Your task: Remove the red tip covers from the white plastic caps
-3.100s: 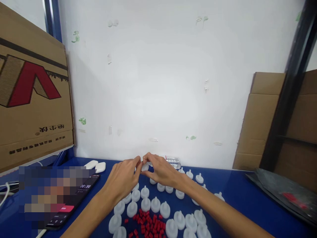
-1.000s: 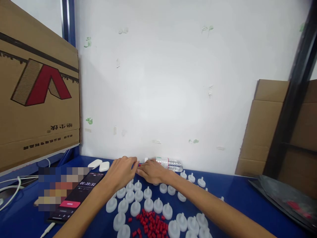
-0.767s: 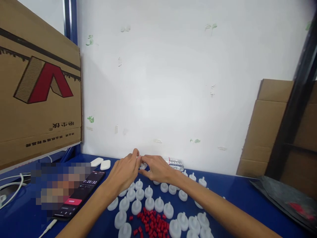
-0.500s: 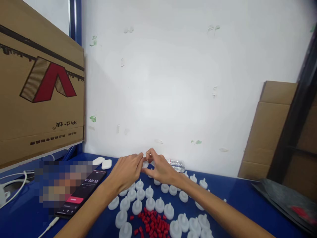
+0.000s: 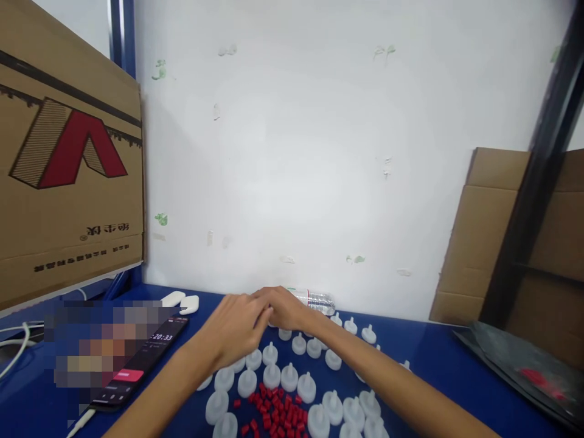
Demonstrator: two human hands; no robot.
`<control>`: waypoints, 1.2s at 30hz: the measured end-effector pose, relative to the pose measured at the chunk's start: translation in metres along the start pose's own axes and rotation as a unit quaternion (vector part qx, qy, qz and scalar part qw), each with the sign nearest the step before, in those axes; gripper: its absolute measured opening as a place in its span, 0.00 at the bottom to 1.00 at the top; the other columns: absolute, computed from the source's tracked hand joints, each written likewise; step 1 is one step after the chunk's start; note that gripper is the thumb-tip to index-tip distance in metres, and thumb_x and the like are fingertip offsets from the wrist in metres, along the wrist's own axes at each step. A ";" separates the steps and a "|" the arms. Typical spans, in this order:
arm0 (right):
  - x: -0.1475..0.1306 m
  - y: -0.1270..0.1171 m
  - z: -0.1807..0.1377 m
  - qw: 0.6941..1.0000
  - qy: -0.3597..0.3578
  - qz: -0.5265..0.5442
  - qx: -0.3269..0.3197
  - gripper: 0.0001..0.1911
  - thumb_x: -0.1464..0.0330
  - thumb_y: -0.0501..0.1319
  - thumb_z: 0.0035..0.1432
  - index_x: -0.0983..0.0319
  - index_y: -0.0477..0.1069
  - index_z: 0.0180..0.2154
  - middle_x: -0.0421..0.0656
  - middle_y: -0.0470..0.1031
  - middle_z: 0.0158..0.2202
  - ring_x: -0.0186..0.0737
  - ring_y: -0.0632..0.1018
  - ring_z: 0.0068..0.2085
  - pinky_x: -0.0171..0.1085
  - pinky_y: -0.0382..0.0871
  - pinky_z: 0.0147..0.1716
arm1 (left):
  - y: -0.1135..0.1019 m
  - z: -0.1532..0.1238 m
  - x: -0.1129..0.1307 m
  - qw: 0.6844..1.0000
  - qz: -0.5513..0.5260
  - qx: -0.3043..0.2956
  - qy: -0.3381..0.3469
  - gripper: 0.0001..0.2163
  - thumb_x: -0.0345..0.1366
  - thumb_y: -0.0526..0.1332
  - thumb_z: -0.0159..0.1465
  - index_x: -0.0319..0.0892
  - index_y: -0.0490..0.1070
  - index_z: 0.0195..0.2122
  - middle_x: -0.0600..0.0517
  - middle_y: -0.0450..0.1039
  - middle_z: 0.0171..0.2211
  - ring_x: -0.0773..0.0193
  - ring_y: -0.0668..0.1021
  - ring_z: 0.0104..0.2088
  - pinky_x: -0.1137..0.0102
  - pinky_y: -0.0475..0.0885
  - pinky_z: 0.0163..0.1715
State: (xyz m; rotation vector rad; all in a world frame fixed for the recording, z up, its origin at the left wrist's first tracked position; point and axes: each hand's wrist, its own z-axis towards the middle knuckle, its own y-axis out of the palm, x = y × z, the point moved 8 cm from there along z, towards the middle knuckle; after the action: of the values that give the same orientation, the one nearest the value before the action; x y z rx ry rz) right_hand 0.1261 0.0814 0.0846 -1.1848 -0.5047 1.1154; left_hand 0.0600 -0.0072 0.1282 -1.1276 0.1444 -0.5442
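Hands lowered, left hand meeting right hand (grip unclear), knobbed white caps

White plastic caps with small nozzles stood upright in loose rows across the middle of the blue table, around a heap of small red plugs near its front edge.

The phone lies left of the caps; the bottle lies behind them.

Blue table carries white caps, red pieces, phone.
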 end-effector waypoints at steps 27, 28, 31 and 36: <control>0.099 -0.130 -0.284 0.908 0.310 -0.017 0.281 0.29 0.43 0.47 0.69 0.55 0.73 0.32 0.48 0.79 0.35 0.58 0.78 0.43 0.60 0.64 0.58 | 0.008 0.005 -0.053 0.983 0.041 0.079 -0.159 0.24 0.42 0.41 0.77 0.43 0.74 0.36 0.42 0.78 0.37 0.46 0.78 0.45 0.58 0.69 0.42; 0.110 -0.123 -0.293 0.899 0.330 0.011 0.287 0.31 0.41 0.46 0.69 0.55 0.75 0.34 0.48 0.81 0.37 0.59 0.79 0.45 0.59 0.65 0.58 | 0.010 0.005 -0.060 0.980 0.043 0.080 -0.179 0.25 0.41 0.39 0.78 0.43 0.75 0.38 0.42 0.79 0.37 0.46 0.78 0.47 0.57 0.70 0.43; 0.138 -0.097 -0.305 0.877 0.370 0.102 0.290 0.41 0.37 0.39 0.68 0.58 0.80 0.42 0.50 0.83 0.47 0.59 0.80 0.53 0.56 0.64 0.63 | 0.025 0.006 -0.079 0.976 0.044 0.052 -0.208 0.19 0.40 0.47 0.79 0.41 0.77 0.43 0.45 0.80 0.41 0.51 0.79 0.50 0.55 0.74 0.50; 0.150 -0.055 -0.299 0.871 0.375 0.219 0.229 0.44 0.35 0.42 0.67 0.59 0.77 0.59 0.51 0.76 0.62 0.56 0.72 0.66 0.54 0.57 0.69 | 0.057 0.002 -0.112 0.966 0.034 -0.011 -0.258 0.16 0.42 0.65 0.72 0.41 0.72 0.57 0.45 0.74 0.56 0.54 0.80 0.51 0.53 0.78 0.50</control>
State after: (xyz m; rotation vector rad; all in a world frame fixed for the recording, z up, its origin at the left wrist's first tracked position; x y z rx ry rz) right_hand 0.4536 0.0745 -0.0039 -1.2154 0.6322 0.9648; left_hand -0.0166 0.0664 0.0603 -1.2461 -0.2625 -0.1748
